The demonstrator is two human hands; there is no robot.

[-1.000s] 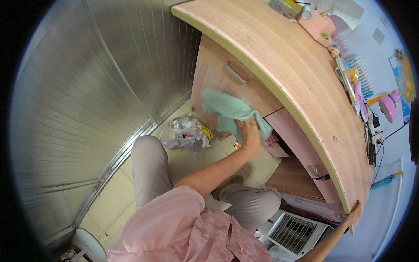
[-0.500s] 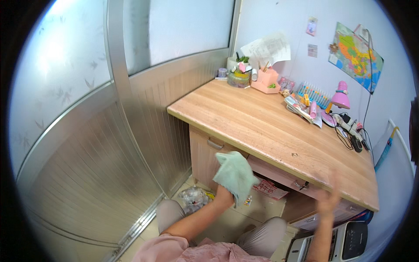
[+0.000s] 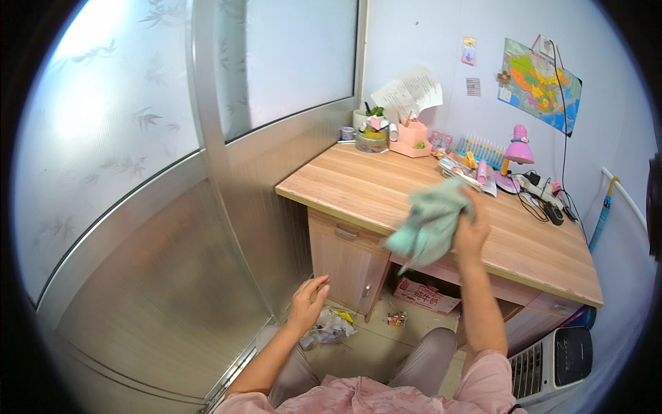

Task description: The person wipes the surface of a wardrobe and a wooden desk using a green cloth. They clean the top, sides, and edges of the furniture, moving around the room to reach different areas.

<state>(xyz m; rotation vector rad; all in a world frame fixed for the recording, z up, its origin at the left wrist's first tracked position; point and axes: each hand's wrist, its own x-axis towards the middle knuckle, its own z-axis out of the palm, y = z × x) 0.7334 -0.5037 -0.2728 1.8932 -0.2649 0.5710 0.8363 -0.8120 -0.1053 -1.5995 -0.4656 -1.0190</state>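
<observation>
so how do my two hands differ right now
The right hand grips the green cloth; the left hand is empty and loosely open. The right hand shows higher in the picture, against the desk; the left hand sits lower. The right hand looks blurred, the left hand sharper. Both are bare.

Head-worn fisheye view, angled down, facing the nearby desk [image 3: 358, 181]

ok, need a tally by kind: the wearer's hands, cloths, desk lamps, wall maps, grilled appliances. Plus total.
Left hand and right hand: 2
Green cloth: 1
Pink desk lamp: 1
Wall map: 1
White grilled appliance: 1
Total: 6
</observation>
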